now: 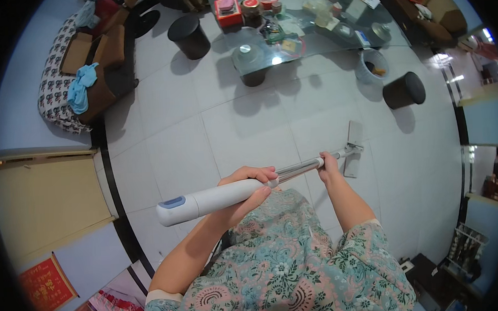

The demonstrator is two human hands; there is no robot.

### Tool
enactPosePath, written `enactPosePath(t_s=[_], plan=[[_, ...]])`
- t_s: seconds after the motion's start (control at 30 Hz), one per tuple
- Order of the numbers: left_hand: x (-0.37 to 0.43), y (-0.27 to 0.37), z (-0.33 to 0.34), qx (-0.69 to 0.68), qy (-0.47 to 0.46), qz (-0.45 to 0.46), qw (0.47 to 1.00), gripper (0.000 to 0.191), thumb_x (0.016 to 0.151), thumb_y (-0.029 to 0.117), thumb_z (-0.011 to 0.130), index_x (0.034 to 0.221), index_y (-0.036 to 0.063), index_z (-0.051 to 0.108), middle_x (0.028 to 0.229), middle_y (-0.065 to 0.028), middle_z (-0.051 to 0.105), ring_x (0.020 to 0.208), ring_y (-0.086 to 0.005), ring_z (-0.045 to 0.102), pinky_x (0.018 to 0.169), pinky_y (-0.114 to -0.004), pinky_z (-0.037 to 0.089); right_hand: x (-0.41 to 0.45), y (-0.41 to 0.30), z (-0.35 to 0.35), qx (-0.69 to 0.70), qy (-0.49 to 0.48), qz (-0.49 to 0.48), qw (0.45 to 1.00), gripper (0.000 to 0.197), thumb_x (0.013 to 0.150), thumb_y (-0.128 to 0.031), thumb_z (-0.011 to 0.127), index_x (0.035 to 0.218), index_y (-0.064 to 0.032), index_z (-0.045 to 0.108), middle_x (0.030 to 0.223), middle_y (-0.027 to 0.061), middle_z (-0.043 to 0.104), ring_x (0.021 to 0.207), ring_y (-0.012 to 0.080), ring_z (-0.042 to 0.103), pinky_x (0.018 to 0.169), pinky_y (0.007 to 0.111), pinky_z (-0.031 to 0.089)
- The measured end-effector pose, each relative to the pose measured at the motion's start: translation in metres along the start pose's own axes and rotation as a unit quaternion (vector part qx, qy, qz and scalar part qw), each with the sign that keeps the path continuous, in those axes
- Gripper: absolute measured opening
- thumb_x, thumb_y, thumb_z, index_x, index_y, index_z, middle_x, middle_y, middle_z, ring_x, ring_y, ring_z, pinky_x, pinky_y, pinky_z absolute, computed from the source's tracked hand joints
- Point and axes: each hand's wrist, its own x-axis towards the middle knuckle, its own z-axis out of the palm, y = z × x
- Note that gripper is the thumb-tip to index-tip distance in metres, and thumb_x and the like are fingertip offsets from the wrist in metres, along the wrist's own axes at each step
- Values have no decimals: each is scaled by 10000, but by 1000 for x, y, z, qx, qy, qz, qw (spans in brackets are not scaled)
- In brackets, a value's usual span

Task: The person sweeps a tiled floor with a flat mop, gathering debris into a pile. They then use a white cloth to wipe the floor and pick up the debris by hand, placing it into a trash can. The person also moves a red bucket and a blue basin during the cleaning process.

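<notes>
A flat mop point(300, 168) with a thick white handle and a metal pole slants across the view in front of me. My left hand point(247, 191) is wrapped around the white handle near the pole's upper end. Farther down the pole, my right hand point(329, 167) grips it. The narrow, flat mop head point(352, 160) rests on the pale tiled floor point(248, 143) to the right, beyond my right hand.
A glass table point(265, 55) loaded with jars and boxes stands ahead. Black stools point(189, 36) point(404, 90) and a trash basket point(371, 66) stand around it. Brown sofas point(96, 94) point(427, 15) flank the room; a blue cloth point(81, 88) lies on the left one.
</notes>
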Motion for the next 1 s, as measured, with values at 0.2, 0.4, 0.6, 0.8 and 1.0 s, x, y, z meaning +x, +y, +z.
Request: enactPosePath(t_s=[0.2,0.4,0.6,0.8,1.0], plan=[[-11,26,-45,29,113,-33,993,148,750,-32,539,895,-5,522,993,-136,557,1042,-266,501,901,-364,380,26,26,79,-65,-82,2,995,175,723,-62,543,815,14,415,687,70,465,568,155,474,466,274,392],[-47,29,-55,45,287,-87,953,196,753,-18,518,944,15,487,1032,-142,544,1097,-262,456,954,-385,312,32,41,184,-303,-122,22,945,162,736,-81,534,791,23,423,705,99,468,614,179,494,472,315,407],[-131,48,-74,44,415,-131,899,174,755,7,518,928,4,498,1024,-151,547,1052,-250,484,928,-368,340,-17,120,223,-437,-170,110,877,683,762,-69,473,1167,22,-70,890,158,451,673,202,518,535,324,486],[-244,106,-105,101,531,-131,831,206,706,104,532,865,-24,507,905,-156,566,926,-245,531,882,-378,381,-121,243,229,-501,-204,233,808,611,803,-100,414,1212,5,-27,892,139,465,682,204,530,579,350,518],[-386,180,-79,180,643,-185,721,252,674,186,555,797,-26,498,799,-145,544,809,-233,536,846,-406,405,-255,382,192,-571,-325,386,648,178,805,-153,414,864,10,375,687,84,481,580,173,511,487,290,500]])
